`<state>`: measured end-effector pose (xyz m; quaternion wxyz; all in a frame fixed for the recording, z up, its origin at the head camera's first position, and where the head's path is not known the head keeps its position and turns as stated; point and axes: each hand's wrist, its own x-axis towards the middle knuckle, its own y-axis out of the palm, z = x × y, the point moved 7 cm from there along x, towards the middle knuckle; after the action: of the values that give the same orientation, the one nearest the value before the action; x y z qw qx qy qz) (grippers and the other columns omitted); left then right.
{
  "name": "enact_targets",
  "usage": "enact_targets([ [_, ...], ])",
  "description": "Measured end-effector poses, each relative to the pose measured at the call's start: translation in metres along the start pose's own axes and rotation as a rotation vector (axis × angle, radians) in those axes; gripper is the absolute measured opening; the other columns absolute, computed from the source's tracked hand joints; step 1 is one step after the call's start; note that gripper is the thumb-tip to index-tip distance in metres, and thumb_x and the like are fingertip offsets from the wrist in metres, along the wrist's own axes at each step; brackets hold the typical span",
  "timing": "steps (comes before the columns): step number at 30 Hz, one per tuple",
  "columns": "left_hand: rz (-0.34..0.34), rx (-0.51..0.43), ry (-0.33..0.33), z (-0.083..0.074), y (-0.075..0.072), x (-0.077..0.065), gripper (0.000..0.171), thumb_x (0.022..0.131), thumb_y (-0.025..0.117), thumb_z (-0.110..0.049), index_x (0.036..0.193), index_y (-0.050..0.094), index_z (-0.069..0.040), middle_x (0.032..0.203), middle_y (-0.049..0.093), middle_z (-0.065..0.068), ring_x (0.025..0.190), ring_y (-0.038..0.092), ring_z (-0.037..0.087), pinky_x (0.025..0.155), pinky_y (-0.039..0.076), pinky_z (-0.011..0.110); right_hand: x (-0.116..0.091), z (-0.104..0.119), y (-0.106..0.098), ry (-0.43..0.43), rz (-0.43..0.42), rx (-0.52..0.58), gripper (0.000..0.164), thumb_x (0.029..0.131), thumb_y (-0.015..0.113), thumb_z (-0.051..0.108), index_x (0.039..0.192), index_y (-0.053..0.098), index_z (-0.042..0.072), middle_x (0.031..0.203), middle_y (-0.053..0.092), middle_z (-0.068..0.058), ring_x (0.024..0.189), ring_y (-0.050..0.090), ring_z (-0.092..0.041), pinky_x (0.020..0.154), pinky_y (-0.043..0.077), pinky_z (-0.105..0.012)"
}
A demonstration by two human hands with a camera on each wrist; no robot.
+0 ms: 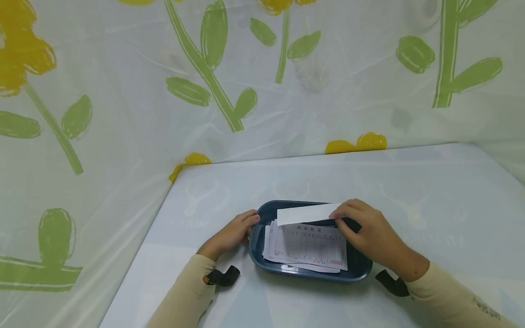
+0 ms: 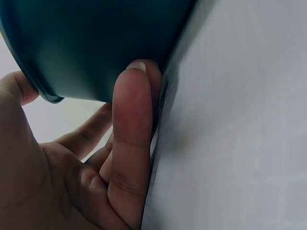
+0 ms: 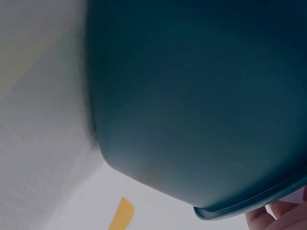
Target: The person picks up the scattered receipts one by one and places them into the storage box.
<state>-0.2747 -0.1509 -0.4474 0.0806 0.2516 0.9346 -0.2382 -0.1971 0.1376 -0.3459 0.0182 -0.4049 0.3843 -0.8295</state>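
A dark blue rectangular tray (image 1: 257,255) with rounded corners stands on the table. Inside lies a loose stack of printed paper forms (image 1: 309,248), with tables and reddish print, their edges uneven. My right hand (image 1: 371,232) pinches the right end of a blank white paper slip (image 1: 305,215) over the back of the stack, thumb in front. At the tray's left end my left hand (image 1: 235,232) grips the rim. The left wrist view shows one fingertip (image 2: 21,88) hooked at the lip and other fingers (image 2: 132,105) against the outer wall.
The pale table (image 1: 205,196) has faint deer-head prints. A white curtain (image 1: 135,91) with green stems and yellow flowers hangs behind and to the left. Black straps (image 1: 223,276) sit at both wrists, near the tray's front corners.
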Motion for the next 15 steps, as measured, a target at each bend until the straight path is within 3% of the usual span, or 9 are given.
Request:
enact_targets([
  [15, 0.007, 0.001, 0.008, -0.002, -0.001, -0.001, 0.047, 0.106, 0.038, -0.038, 0.141, 0.049, -0.009, 0.103, 0.067, 0.012, 0.079, 0.061, 0.015, 0.067, 0.052, 0.032, 0.000, 0.017, -0.003, -0.118, -0.019, 0.063, 0.036, 0.071, 0.079, -0.010, 0.097, 0.073, 0.014, 0.097, 0.065, 0.006, 0.089, 0.060, -0.007, 0.082, 0.048, -0.006],
])
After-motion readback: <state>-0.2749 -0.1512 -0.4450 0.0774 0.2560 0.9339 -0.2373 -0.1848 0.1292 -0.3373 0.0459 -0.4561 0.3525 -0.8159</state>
